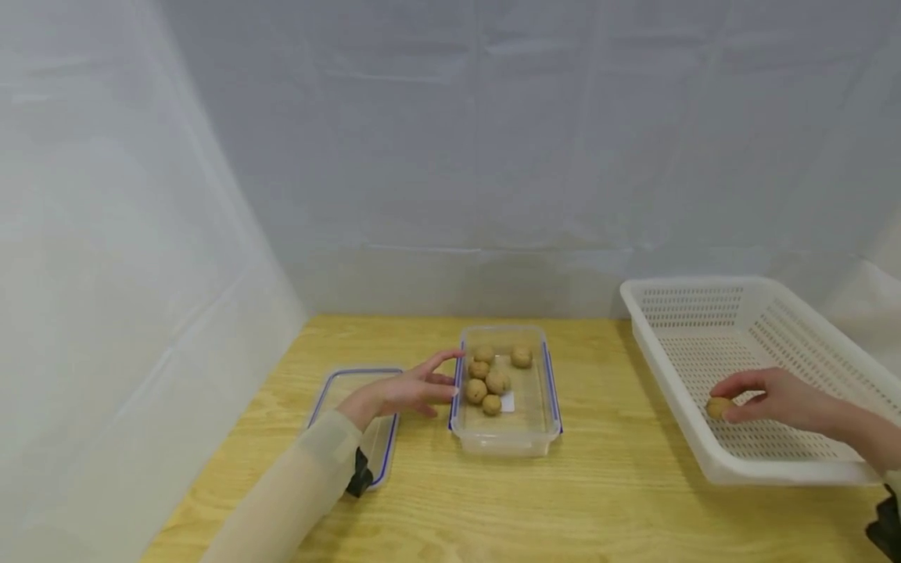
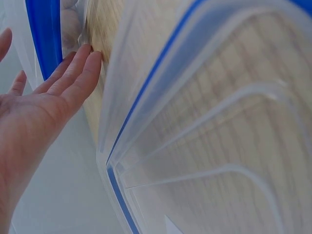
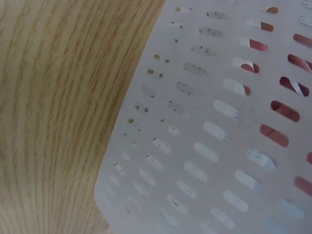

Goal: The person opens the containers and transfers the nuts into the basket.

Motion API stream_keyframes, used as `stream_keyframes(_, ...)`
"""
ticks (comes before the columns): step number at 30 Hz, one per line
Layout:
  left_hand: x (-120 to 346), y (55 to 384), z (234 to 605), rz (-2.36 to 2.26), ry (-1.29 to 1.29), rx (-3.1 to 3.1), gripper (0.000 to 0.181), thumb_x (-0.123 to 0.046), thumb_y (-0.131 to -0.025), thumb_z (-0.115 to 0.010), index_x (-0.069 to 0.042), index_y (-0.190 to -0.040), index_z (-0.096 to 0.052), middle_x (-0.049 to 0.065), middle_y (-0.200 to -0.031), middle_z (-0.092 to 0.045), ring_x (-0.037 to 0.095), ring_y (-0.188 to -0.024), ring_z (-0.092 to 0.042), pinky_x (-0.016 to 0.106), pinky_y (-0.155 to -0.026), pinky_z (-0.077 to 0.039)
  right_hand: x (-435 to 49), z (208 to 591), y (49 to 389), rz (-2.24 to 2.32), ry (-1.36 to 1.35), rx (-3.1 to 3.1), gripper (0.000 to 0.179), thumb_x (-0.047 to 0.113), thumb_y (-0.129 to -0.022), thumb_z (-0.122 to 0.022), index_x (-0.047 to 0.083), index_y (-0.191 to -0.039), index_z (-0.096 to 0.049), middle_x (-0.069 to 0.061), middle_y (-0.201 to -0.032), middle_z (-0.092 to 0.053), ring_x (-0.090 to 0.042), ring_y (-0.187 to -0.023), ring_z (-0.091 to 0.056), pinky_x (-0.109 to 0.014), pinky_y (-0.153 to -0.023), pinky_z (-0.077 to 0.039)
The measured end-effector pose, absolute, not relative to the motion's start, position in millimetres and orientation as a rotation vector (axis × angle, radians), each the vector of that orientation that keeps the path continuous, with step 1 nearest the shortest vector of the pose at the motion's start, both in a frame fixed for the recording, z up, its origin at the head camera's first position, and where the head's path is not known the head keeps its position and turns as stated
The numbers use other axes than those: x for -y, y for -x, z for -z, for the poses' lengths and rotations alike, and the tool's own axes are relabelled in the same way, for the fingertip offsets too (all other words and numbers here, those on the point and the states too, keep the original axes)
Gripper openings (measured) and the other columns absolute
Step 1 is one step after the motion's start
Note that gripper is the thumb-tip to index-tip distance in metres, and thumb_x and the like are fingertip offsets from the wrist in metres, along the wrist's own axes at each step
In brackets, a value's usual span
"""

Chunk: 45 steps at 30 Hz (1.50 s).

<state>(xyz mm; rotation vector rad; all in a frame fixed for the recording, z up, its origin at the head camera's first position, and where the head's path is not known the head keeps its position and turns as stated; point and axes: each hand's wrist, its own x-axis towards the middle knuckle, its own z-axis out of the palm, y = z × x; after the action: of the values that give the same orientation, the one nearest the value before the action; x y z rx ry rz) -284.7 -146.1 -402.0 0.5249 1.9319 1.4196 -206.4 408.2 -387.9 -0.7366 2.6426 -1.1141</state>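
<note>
Your right hand (image 1: 788, 403) held a walnut (image 1: 718, 408) pinched between thumb and fingertips, low inside the white basket (image 1: 732, 471), toward the basket's 8 o'clock side. Whether that nut touched the basket's floor, you could not tell. Your wrist came in from the 4 o'clock side of the nut.

Your left hand (image 1: 408, 391) gripped nothing; its fingers were spread and extended, their tips at the 9 o'clock side of the clear container (image 1: 531, 418). Whether they pressed on its wall could not be told.

That container stood on the wooden table (image 1: 598, 485) with the basket at its 3 o'clock, well apart. Inside it you had six visible walnuts (image 1: 498, 382): five grouped from 11 round to 7 o'clock, and one alone at 1 o'clock. A white square (image 1: 507, 402) showed beside the nuts, toward 6 o'clock. Blue strips ran along the container's long sides.

At the container's 8 to 9 o'clock lay the clear lid (image 1: 385, 446), edged in blue, partly hidden beneath your pale sleeve (image 1: 296, 477) and the black band (image 1: 360, 473) at your left wrist. White sheeting (image 1: 450, 156) hung beyond the table at 12 o'clock.
</note>
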Motion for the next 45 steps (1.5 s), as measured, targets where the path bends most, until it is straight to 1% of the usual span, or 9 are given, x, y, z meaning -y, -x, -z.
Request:
stream_keyframes(7,145,285,404,-1.417,-0.513,-1.936,0.070,-0.021,-0.100,-0.057,-0.031,-0.155,-0.015,0.025,-0.152,-0.027,0.041,-0.133,-0.038,0.060,-0.100,-0.036,-412,397,207,1.065,0.771,-2.640,0.022,-0.001,-0.088,-0.069,-0.007,-0.108,-0.065,0.018,-0.102,-0.065,0.004,-0.091,-0.056,-0.024,-0.070,-0.051)
stream_keyframes(14,145,284,403,-1.414,-0.504,-1.938,0.070,-0.021,-0.100,-0.057,-0.031,-0.155,-0.015,0.025,-0.151,-0.027,0.041,-0.133,-0.038,0.060,-0.099,-0.036,-412,401,210,1.038,0.800,-2.593,0.026,0.001,-0.088,-0.068,-0.012,-0.110,-0.062,0.023,-0.104,-0.062,0.008,-0.094,-0.054,-0.025,-0.071,-0.052)
stream_keyframes(23,146,285,405,-1.414,-0.516,-1.935,0.072,-0.021,-0.100,-0.057,-0.029,-0.156,-0.013,0.026,-0.151,-0.026,0.042,-0.132,-0.039,0.060,-0.098,-0.038,-410,403,211,1.033,0.846,-2.546,0.021,-0.002,-0.087,-0.069,-0.011,-0.105,-0.064,0.020,-0.102,-0.064,0.007,-0.092,-0.054,-0.025,-0.069,-0.052)
stream_keyframes(25,147,285,405,-1.412,-0.516,-1.937,0.072,-0.021,-0.100,-0.057,-0.028,-0.156,-0.013,0.026,-0.151,-0.026,0.042,-0.132,-0.039,0.060,-0.098,-0.038,-409,403,211,1.027,0.820,-2.552,0.022,0.000,-0.087,-0.070,-0.011,-0.105,-0.064,0.020,-0.102,-0.064,0.007,-0.092,-0.054,-0.026,-0.069,-0.052)
stream_keyframes(32,147,285,405,-1.414,-0.511,-1.937,0.072,-0.021,-0.100,-0.057,-0.029,-0.156,-0.013,0.026,-0.151,-0.026,0.042,-0.132,-0.039,0.061,-0.099,-0.037,-410,397,209,0.989,0.711,-2.645,0.029,0.005,-0.088,-0.070,-0.014,-0.109,-0.062,0.001,-0.101,-0.069,0.006,-0.090,-0.059,-0.026,-0.070,-0.053)
stream_keyframes(37,145,284,402,-1.417,-0.505,-1.928,0.071,-0.020,-0.100,-0.057,-0.030,-0.156,-0.014,0.025,-0.151,-0.027,0.041,-0.132,-0.039,0.061,-0.099,-0.037,-410,384,204,0.997,0.587,-2.737,0.031,0.009,-0.090,-0.069,-0.010,-0.114,-0.062,0.001,-0.105,-0.068,0.005,-0.089,-0.060,-0.025,-0.069,-0.053)
stream_keyframes(39,144,283,400,-1.417,-0.502,-1.928,0.071,-0.020,-0.100,-0.056,-0.030,-0.156,-0.014,0.025,-0.151,-0.027,0.040,-0.132,-0.039,0.061,-0.099,-0.037,-406,377,201,1.005,0.530,-2.758,0.034,0.011,-0.091,-0.068,-0.009,-0.118,-0.061,-0.005,-0.109,-0.067,0.004,-0.089,-0.061,-0.026,-0.070,-0.052)
stream_keyframes(43,145,283,398,-1.412,-0.504,-1.933,0.071,-0.020,-0.100,-0.056,-0.029,-0.156,-0.013,0.026,-0.151,-0.026,0.040,-0.132,-0.039,0.061,-0.099,-0.037,-400,362,198,1.037,0.497,-2.805,0.037,0.015,-0.092,-0.068,-0.006,-0.122,-0.060,0.002,-0.112,-0.067,0.001,-0.090,-0.063,-0.024,-0.071,-0.052)
stream_keyframes(45,145,283,398,-1.408,-0.504,-1.937,0.071,-0.020,-0.100,-0.056,-0.029,-0.156,-0.013,0.026,-0.151,-0.025,0.040,-0.132,-0.039,0.061,-0.099,-0.037,-396,356,197,1.065,0.499,-2.823,0.036,0.015,-0.092,-0.069,-0.003,-0.122,-0.061,0.012,-0.110,-0.065,0.001,-0.090,-0.063,-0.024,-0.071,-0.052)
